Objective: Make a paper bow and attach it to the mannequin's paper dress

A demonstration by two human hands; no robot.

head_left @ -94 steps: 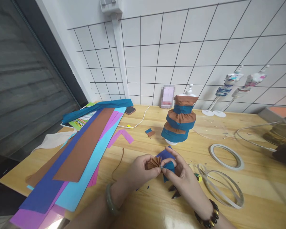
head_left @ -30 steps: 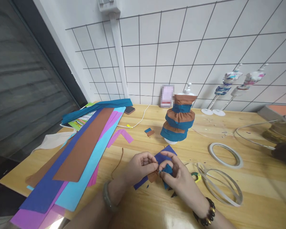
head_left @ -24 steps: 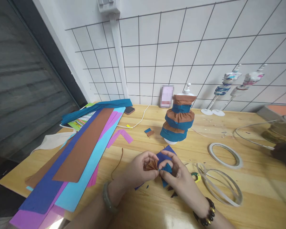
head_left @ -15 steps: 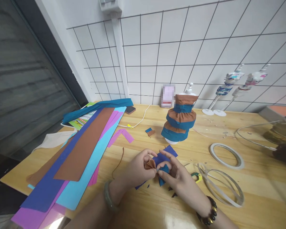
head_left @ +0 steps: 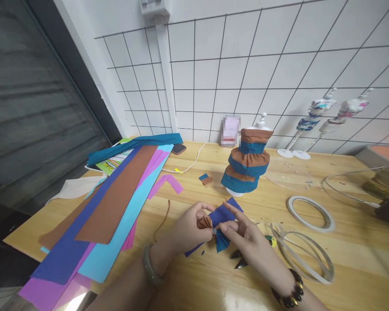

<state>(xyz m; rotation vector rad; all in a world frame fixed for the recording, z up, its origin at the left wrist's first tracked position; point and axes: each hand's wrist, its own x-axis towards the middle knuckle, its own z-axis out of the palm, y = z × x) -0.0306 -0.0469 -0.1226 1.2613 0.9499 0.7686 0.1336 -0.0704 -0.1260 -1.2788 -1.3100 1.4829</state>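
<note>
My left hand [head_left: 197, 224] pinches a small pleated paper bow at its middle, with the brown fan-shaped half [head_left: 205, 222] beside its fingers. The bow's teal half [head_left: 222, 242] spreads out below the fingertips of my right hand [head_left: 243, 231], whose thumb and forefinger close on the bow near its centre. Behind and under the hands lies a dark blue paper piece [head_left: 225, 211]. Past the hands stands a small dress form [head_left: 249, 160] wrapped in brown and teal paper bands.
Long coloured paper strips [head_left: 116, 194] cover the table's left side. Tape rings [head_left: 311, 214] and scissors [head_left: 272, 242], partly under my right hand, lie to the right. Two small mannequins [head_left: 314, 113], a phone [head_left: 179, 148] and a white cable [head_left: 194, 162] are farther back.
My right hand's fingers have shifted at the bow, and more of its teal half shows, fanned out. My left hand keeps its pinch. The view has shifted slightly.
</note>
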